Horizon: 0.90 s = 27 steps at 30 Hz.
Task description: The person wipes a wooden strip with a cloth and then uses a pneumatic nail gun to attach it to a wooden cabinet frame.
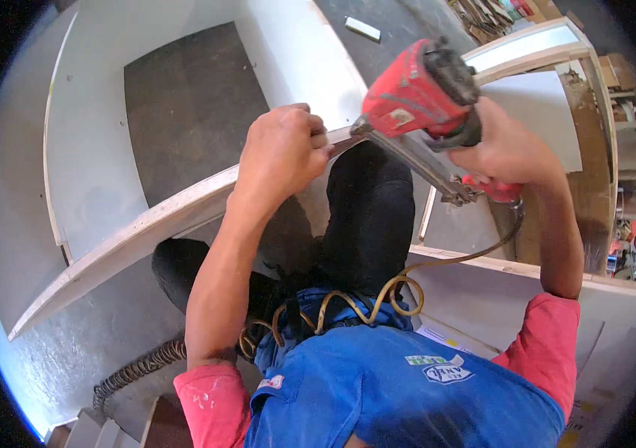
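Observation:
In my right hand point(501, 145) is a red and black pneumatic nail gun point(415, 93), my fingers wrapped round its grip. The gun's nose is at the raw wooden edge of a white panel point(150, 224); whether it presses on the wood I cannot tell. Just left of that nose, my left hand point(282, 149) is closed over the same edge, its fingers curled and partly hidden. The panel forms the near side of a white box-like frame point(97, 149). A yellowish coiled air hose point(340, 302) runs from the gun's lower end across my waist.
A second open white and wooden frame point(605, 149) stands at the right. Another pale panel point(482, 287) lies close by my right side. A dark coiled hose point(138, 366) rests at lower left. A small white block point(363, 29) lies on the floor ahead, with cardboard scraps point(482, 19) beyond.

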Tool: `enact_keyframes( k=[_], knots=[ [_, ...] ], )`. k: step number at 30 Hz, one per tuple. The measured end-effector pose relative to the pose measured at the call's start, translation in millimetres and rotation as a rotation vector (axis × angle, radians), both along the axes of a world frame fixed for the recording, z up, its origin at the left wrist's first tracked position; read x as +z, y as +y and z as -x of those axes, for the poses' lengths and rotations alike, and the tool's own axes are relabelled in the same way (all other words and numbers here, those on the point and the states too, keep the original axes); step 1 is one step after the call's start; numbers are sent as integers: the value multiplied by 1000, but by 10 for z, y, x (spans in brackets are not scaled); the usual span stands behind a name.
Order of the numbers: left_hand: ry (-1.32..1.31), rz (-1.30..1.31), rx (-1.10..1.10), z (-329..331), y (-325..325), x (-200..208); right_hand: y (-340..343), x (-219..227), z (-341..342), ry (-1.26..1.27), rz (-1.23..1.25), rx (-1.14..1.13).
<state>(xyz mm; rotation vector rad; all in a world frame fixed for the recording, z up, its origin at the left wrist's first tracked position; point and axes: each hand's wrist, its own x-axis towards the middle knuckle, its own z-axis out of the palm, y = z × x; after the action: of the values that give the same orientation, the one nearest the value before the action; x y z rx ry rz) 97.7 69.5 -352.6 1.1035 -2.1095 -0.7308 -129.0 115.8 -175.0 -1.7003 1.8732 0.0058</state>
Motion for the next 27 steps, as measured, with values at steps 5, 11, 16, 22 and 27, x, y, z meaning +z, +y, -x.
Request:
enact_keyframes(
  k=[5, 11, 16, 22, 27],
  knots=[
    [-28, -49, 17, 19, -18, 59, 76, 82, 50, -168, -33, -61],
    [-63, 50, 8, -58, 43, 82, 461, -564, 233, -913, 307, -368],
    [-206, 11, 142, -704, 314, 293, 838, -1083, 225, -1344, 388, -696],
    [-172, -37, 286, -1200, 549, 252, 987, -1602, 400, -1629, 342, -885],
    [-209, 44, 366, -993, 600, 268, 1034, -1865, 433, -1757, 350, -859]
  ],
)
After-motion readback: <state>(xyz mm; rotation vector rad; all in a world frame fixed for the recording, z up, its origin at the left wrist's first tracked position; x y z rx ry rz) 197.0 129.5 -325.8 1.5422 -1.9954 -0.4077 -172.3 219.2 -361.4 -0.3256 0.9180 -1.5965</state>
